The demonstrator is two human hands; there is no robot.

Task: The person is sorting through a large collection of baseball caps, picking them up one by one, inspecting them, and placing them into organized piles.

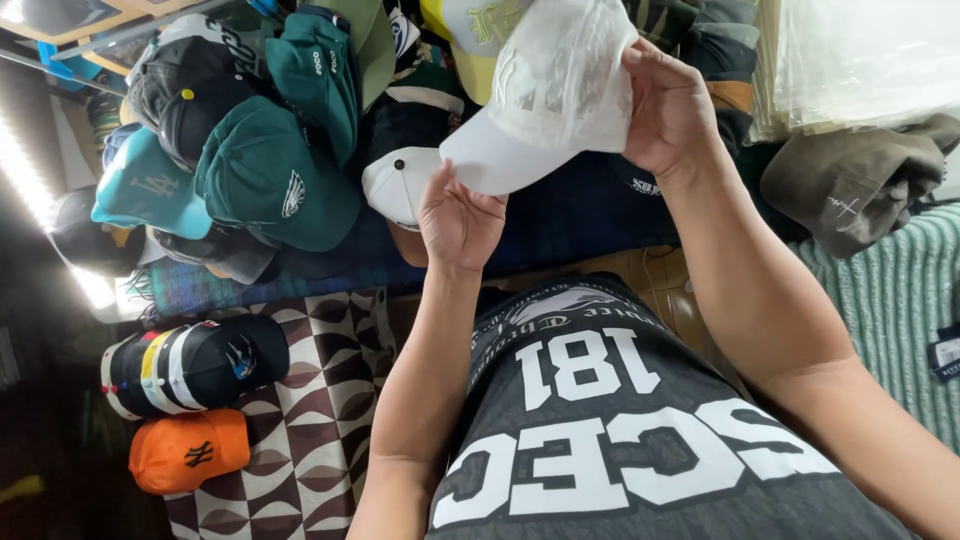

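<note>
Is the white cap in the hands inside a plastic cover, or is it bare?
Covered: clear crinkled plastic wraps the crown of the white cap; the brim looks bare.

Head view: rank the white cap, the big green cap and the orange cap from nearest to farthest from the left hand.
1. White cap: held by the left hand at its brim.
2. Big green cap: in the pile up and to the left.
3. Orange cap: far down on the left, on the patterned cloth.

Single head-worn view, looking steeply down over the person's own chest, close to raised hands; cap-piled display fills the upper frame.
</note>
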